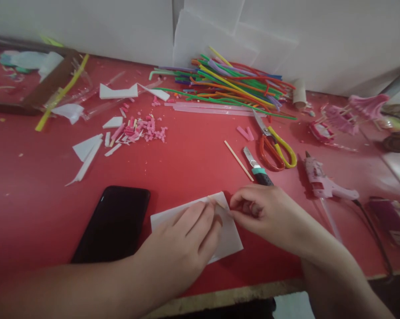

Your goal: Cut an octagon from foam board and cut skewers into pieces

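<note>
A folded white sheet of paper [231,239] lies on the red table in front of me. My left hand [189,235] rests over it, fingers bent and pressed together. A short pale sliver, like a piece of wooden stick [221,204], shows at its fingertips against the paper. At the paper's right edge, my right hand [262,210] is closed in a pinch, thumb and forefinger close to the sliver. Whatever is between those fingertips is too small to make out. Just beyond the right hand lie a utility knife [260,173] and a thin wooden stick [238,160].
Scissors [275,147] lie past the knife, and a pink glue gun [326,181] with a cord is at right. A black phone [115,223] lies left of the paper. Pink cut pieces [146,128], paper scraps [87,155] and colourful pipe cleaners [233,82] lie farther back.
</note>
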The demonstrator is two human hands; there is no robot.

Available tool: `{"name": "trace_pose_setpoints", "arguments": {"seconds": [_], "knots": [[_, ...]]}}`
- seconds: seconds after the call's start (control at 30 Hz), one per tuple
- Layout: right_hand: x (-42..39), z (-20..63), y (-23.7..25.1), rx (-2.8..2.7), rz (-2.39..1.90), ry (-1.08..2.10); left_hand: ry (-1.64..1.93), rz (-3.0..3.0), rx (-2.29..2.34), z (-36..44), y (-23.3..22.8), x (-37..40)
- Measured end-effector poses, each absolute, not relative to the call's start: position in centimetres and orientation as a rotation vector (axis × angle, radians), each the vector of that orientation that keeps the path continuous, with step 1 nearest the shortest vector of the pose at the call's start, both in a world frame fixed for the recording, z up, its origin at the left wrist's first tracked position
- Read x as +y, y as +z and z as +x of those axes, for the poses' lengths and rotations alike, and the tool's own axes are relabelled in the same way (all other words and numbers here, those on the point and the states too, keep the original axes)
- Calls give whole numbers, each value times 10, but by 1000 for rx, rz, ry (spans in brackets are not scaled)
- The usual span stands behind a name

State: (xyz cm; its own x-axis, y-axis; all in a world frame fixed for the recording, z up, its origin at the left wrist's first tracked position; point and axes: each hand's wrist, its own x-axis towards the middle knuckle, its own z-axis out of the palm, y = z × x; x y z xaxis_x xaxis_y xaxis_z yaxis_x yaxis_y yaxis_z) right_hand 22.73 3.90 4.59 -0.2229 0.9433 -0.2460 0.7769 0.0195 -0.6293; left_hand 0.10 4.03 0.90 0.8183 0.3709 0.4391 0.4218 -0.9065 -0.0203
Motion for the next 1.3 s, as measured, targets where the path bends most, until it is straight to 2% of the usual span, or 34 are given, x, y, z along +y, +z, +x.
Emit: {"name": "trace_pose_setpoints", "arguments": {"seconds": [1.3], "knots": [[39,230,44,-2045,-1848,915,-662,-2939,-603,2,12,43]]}}
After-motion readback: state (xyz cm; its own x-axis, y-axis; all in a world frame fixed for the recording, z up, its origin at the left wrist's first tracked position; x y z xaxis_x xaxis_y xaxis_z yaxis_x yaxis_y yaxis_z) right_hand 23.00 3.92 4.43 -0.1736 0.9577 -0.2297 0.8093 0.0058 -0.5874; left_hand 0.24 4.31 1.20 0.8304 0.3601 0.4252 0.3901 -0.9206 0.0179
